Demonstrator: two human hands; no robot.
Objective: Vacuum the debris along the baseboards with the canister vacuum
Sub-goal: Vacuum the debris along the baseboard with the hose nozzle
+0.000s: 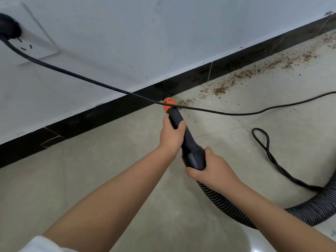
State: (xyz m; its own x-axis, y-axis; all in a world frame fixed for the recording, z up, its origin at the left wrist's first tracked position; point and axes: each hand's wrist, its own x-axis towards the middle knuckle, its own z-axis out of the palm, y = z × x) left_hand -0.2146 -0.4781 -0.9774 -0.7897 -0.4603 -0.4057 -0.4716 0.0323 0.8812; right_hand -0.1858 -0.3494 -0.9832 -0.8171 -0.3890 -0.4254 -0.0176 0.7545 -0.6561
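A black power cord point(101, 84) stands most in the way: it runs from a plug point(9, 27) in the white wall socket point(34, 42) at the far left, slopes down across the wall and crosses right over the orange tip point(169, 104) of the vacuum nozzle point(183, 137), then trails off along the floor point(91, 170) to the right edge. More black cord point(263, 142) lies in a narrow loop on the tiles at the right, just beside the ribbed hose point(227, 202).

The nozzle points away from the person at the dark baseboard point(112, 110), its orange end low on the floor next to the baseboard's foot. The left hand point(171, 135) wraps its fingers and thumb round the slim black neck of the nozzle, near the tip. The right hand point(211, 170) clasps the wider black collar where the hose joins, fingers curled underneath. The hose bends back toward the near right and leaves the view.

The brown debris point(236, 79) lies in one long scattered trail along the baseboard, starting just right of the orange tip and thinning toward the far right corner, with one denser clump point(219, 90) near its start. The floor left of the tip looks bare of crumbs.

By count: two hands, one nozzle, one hose, one socket with one plug in it, one cord loop. Two pale joints cut the baseboard, one left point(51, 138) and one right point(210, 71) of the nozzle.
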